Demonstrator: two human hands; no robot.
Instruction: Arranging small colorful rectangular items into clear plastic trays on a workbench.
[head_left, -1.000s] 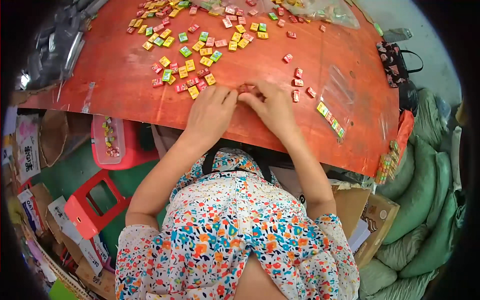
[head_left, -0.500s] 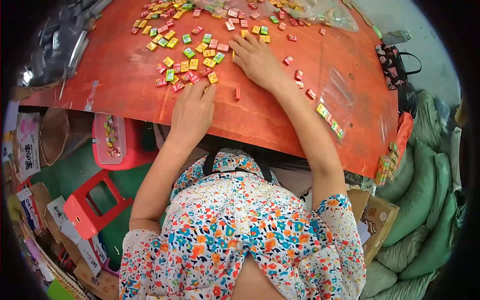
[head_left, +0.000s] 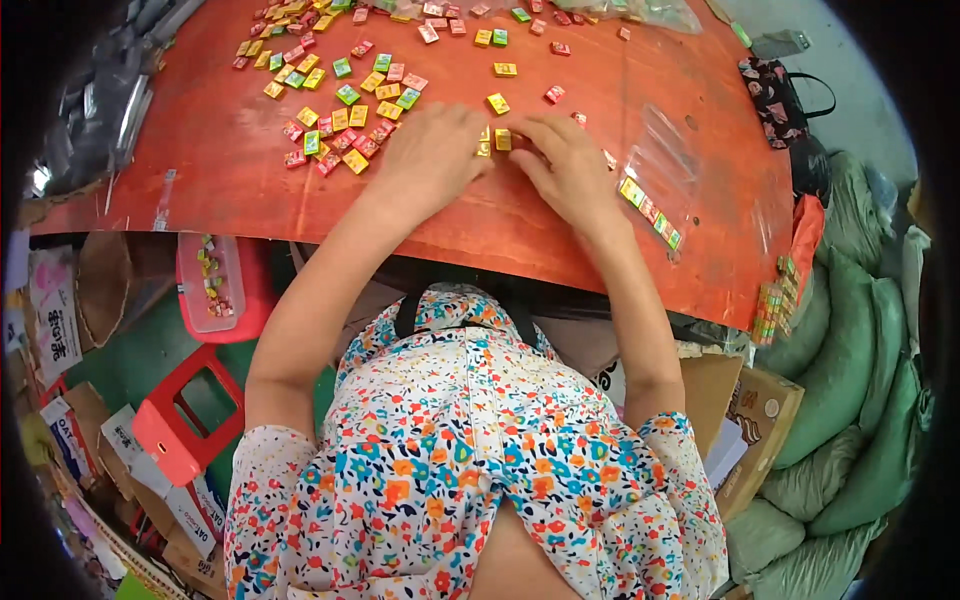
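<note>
Flanking yellow boxes at the frame's upper centre: left hand, finger state not discernible; right hand, thumb and forefinger spread.

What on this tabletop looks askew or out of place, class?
The small coloured boxes lie scattered at mixed angles on the red tabletop, unlike the neat row of boxes at right. Nothing looks clearly damaged.

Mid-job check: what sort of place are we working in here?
Probably a small workshop, perhaps doubling as a storeroom: many little coloured boxes lie loose across a large red table, and bulging green sacks and an open cardboard carton sit at the right.
</note>
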